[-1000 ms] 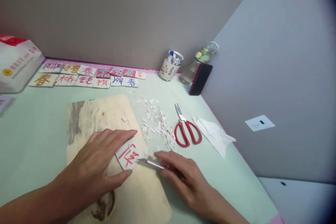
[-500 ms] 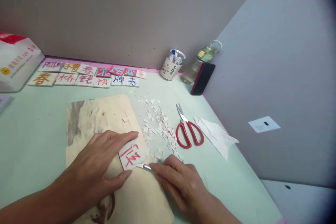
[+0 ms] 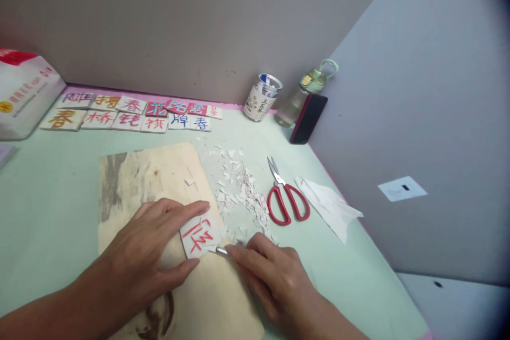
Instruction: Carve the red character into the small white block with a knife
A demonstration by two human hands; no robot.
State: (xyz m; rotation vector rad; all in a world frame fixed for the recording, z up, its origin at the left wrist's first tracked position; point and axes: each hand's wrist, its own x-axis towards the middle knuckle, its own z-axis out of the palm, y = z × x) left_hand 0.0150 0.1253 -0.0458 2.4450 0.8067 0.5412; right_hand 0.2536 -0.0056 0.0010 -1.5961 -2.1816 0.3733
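Note:
A white square tile (image 3: 199,235) with a red character lies on a wooden board (image 3: 167,170). Thumb and fingers of my left hand (image 3: 147,255) grip it at its upper and lower edges. My right hand (image 3: 274,276) is closed round a thin silver craft knife (image 3: 222,251), whose blade touches the tile's lower right edge. Many white shavings (image 3: 239,191) are scattered to the right of the board, and one small chip (image 3: 189,182) rests on the board above the tile.
Red-handled scissors (image 3: 287,204) and a crumpled tissue (image 3: 329,207) lie at the right. Farther back are two rows of painted tiles (image 3: 131,106), a can (image 3: 261,98), a bottle (image 3: 292,103) and a leaning phone (image 3: 308,119). A white bag (image 3: 30,95) stands at the left.
My right hand and the knife have shifted very slightly up and to the left along the tile's edge. My left hand keeps its hold on the tile.

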